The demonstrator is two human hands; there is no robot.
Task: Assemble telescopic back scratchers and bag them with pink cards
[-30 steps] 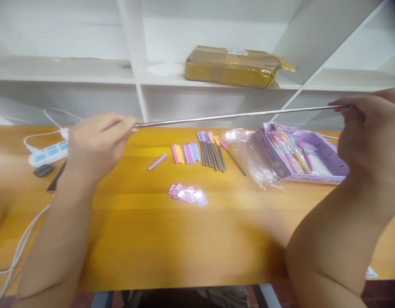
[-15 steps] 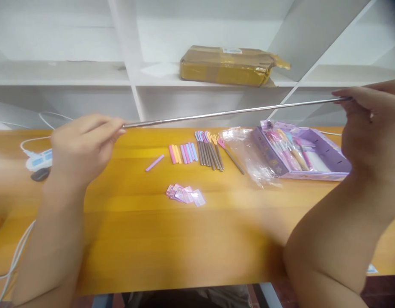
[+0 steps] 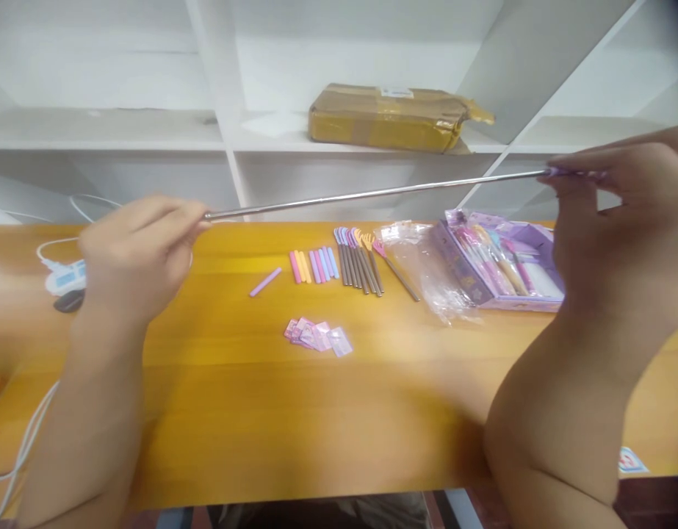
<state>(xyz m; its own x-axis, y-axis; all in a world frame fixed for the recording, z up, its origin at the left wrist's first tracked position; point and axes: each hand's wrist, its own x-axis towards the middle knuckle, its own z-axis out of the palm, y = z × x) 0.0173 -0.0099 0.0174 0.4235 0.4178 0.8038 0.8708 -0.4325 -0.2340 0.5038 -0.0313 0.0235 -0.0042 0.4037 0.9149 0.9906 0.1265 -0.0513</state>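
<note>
A thin metal telescopic back scratcher (image 3: 372,192) stretches across the view above the table, its right end a little higher. My left hand (image 3: 143,253) pinches the left tip of the rod. My right hand (image 3: 625,213) is closed on the other end, where a bit of purple shows between the fingers. Below lie several back scratchers (image 3: 358,264) with short dark handles and coloured claw heads, and a single pink-headed one (image 3: 397,270) slants beside them. Left of these are several coloured tubes (image 3: 314,265), with one purple tube (image 3: 265,282) set apart.
Small pink cards (image 3: 316,336) overlap on the wooden table (image 3: 294,419). Clear plastic wrapping (image 3: 427,272) touches a purple box (image 3: 471,272) with packaged items inside. A taped parcel (image 3: 391,117) sits on the white shelf behind. A power strip (image 3: 66,278) and cables are at left.
My right hand has moved slightly left, and the extended rod between my hands looks shorter. Purple now shows at its right end. My left hand has shifted a little left.
</note>
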